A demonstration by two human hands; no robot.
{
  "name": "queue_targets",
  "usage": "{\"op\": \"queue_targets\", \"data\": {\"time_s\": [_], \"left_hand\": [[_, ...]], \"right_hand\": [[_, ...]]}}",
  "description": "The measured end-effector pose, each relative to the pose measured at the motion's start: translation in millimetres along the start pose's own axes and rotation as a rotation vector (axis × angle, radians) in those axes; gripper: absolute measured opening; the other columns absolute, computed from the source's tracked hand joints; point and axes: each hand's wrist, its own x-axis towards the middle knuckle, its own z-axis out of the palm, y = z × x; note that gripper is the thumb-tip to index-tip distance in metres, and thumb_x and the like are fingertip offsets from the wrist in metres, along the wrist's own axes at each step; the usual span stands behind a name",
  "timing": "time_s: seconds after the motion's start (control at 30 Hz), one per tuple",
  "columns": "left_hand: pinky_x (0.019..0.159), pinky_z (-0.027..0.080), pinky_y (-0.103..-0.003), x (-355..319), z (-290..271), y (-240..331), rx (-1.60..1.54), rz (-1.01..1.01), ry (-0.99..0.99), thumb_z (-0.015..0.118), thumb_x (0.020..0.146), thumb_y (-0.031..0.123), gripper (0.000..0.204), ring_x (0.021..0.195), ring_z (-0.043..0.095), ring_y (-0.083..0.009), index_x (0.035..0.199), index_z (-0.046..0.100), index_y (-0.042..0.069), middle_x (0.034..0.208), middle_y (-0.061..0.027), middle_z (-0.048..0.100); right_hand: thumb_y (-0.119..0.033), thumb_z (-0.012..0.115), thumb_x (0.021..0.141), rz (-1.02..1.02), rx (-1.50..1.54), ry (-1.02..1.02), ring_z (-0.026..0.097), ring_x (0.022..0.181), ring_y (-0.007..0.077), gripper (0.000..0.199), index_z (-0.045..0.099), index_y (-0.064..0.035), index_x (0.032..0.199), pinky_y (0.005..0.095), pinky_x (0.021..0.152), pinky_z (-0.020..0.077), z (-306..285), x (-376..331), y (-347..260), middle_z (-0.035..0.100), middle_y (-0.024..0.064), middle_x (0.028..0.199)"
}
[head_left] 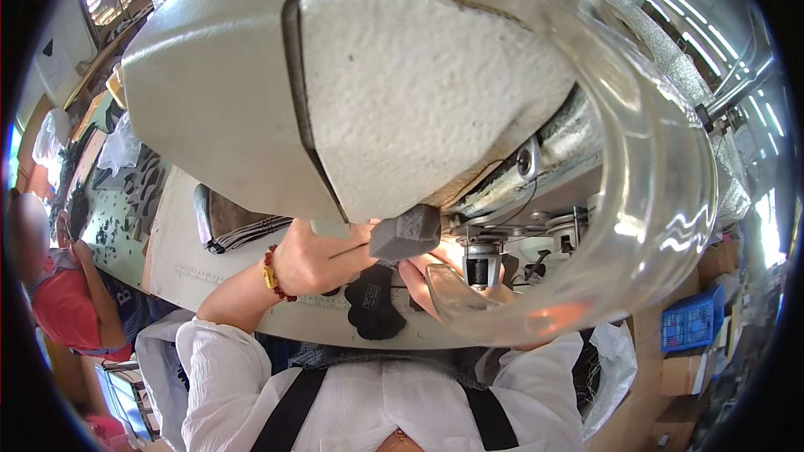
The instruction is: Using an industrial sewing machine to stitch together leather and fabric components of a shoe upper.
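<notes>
My left hand [316, 261], with a red bead bracelet at its wrist, reaches under the head of a pale sewing machine [444, 84]. Its fingers are bent together, and their tips disappear behind a dark grey foam-like block [406, 234]; what they grip is hidden. From the other side comes my right hand [420, 283], partly covered by the machine's metal parts and a curved clear guard [662, 201]; its fingertips do not show. Just below and between both hands, a black rounded fabric piece [374, 305] with a small printed patch lies at the table's near edge.
A stack of folded dark pieces [243, 222] lies left on the pale worktable [188, 234]. Further left, a person in red [71, 305] sits at a green table [113, 218] with dark scraps. A blue crate [692, 320] and cardboard boxes stand at right.
</notes>
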Motion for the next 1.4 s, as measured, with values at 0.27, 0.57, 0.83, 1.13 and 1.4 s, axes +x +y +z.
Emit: {"op": "queue_targets", "data": {"time_s": [0.27, 0.57, 0.83, 1.13, 1.4], "left_hand": [[0.078, 0.060, -0.042, -1, -4, -4, 0.011, -0.025, -0.129, 0.077, 0.070, 0.006, 0.026, 0.091, 0.074, -0.0279, 0.096, 0.078, 0.008, 0.104, -0.0082, 0.076], [0.079, 0.060, -0.043, -17, 6, -13, 0.339, 0.114, 0.003, 0.079, 0.081, 0.002, 0.014, 0.089, 0.072, -0.0292, 0.094, 0.078, 0.008, 0.100, -0.0075, 0.074], [0.074, 0.059, -0.039, -18, 11, -24, 0.125, 0.081, -0.008, 0.084, 0.076, -0.001, 0.022, 0.084, 0.071, -0.0257, 0.096, 0.082, 0.009, 0.099, -0.0081, 0.074], [0.072, 0.059, -0.038, 20, -9, -3, 0.026, 0.124, 0.138, 0.084, 0.073, -0.005, 0.019, 0.084, 0.072, -0.0275, 0.089, 0.080, 0.002, 0.097, -0.0106, 0.075], [0.071, 0.057, -0.038, 14, -6, 6, 0.084, 0.012, 0.153, 0.075, 0.065, -0.007, 0.026, 0.081, 0.072, -0.0266, 0.088, 0.080, 0.004, 0.097, -0.0097, 0.076]], "right_hand": [[-0.003, 0.054, 0.092, -0.515, -0.592, -0.248, 0.072, 0.101, 0.0164, 0.032, 0.069, 0.0013, 0.120, 0.0310, 0.086, 0.0636, 4, -14, 1, 0.071, 0.0086, 0.118], [-0.022, 0.074, 0.088, -0.450, -0.311, -0.186, 0.072, 0.093, 0.0268, 0.029, 0.076, -0.0060, 0.112, 0.0549, 0.073, 0.0556, 0, -4, 13, 0.076, 0.0128, 0.115], [-0.023, 0.077, 0.086, -0.035, -0.190, 0.017, 0.073, 0.085, 0.0357, 0.025, 0.079, -0.0111, 0.107, 0.0507, 0.072, 0.0578, 13, 1, 8, 0.079, 0.0136, 0.110], [-0.020, 0.091, 0.068, -0.786, -1.160, -0.112, 0.069, 0.110, 0.0219, 0.066, 0.067, 0.0037, 0.124, 0.0331, 0.097, 0.0589, 52, -32, -1, 0.069, 0.0119, 0.123], [-0.019, 0.077, 0.086, 0.179, -0.135, 0.001, 0.073, 0.088, 0.0325, 0.027, 0.076, -0.0056, 0.109, 0.0433, 0.073, 0.0597, 52, -27, -22, 0.077, 0.0153, 0.110]]}}
